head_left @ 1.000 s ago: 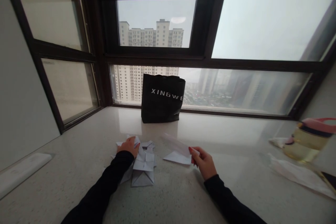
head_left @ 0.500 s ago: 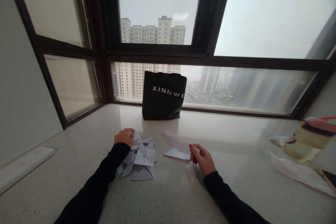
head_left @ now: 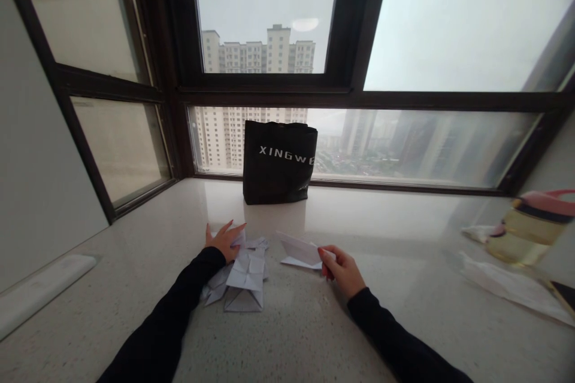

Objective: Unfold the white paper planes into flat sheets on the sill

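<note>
My left hand (head_left: 223, 242) rests with fingers spread over the far left side of a heap of folded white papers (head_left: 246, 272). A piece of paper shows under its fingertips. The heap has creased, boxy shapes, the nearest with a triangular fold at its front. To the right, my right hand (head_left: 340, 269) pinches one end of a folded paper (head_left: 300, 247) between thumb and fingers. That paper tilts up to the left, above another white paper edge close to the counter. The hand hides where they meet.
A black bag (head_left: 279, 164) with white lettering stands by the window. At the far right are a yellowish bottle (head_left: 523, 236) with a pink lid, a crumpled white wrapper (head_left: 512, 284) and a dark flat object (head_left: 563, 296). A long white bar (head_left: 49, 287) lies at the left.
My left hand has moved slightly right and spread its fingers over the heap. The paper in my right hand has tipped lower and shifted a little left. The view has turned slightly.
</note>
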Demonstrator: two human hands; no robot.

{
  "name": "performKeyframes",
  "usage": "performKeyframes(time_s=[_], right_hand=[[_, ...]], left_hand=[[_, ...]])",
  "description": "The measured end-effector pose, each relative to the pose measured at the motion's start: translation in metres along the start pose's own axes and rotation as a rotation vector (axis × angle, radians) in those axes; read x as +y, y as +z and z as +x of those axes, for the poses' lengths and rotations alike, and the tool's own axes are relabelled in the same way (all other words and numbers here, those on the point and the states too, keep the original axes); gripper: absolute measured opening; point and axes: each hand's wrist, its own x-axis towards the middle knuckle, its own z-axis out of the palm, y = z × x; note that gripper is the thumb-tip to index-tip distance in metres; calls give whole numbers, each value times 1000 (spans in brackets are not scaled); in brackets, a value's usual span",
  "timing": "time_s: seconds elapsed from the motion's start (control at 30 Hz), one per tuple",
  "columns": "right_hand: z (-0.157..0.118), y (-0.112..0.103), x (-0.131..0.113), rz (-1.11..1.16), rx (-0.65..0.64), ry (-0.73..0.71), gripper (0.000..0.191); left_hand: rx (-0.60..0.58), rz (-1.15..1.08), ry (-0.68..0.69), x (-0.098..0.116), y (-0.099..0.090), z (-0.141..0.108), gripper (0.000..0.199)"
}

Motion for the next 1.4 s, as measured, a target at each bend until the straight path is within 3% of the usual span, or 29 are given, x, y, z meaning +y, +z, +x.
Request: performKeyframes(time_s=[0.13, 0.23, 0.4, 0.7, 0.8, 0.93, 1.03, 1.23, 1.4], right_hand=[[0, 0, -1, -4, -4, -5, 35], [0, -1, 0, -4, -9, -5, 35], [1, -1, 0, 6, 12, -15, 37], [1, -2, -1, 42, 43, -15, 36], [2, -4, -1, 50, 74, -17, 36], [3, -5, -1, 57, 98, -19, 35], [2, -5, -1, 60, 93, -20, 35], [2, -4, -2, 69, 78, -30, 34], [2, -4, -5, 70, 81, -59, 35]], left_hand=[[37, 53, 137, 1, -3, -3, 57], [80, 82, 156, 3, -5, -4, 49], [186, 109, 88, 1, -15, -3, 30], [223, 56, -114, -13, -20, 2, 20], [207, 18, -114, -15, -19, 3, 26], [131, -49, -4, -10, -12, -1, 44], [110, -97, 23, -4, -8, -6, 31], [230, -217, -42, -8, -19, -6, 9], [325, -452, -67, -17, -32, -1, 23]])
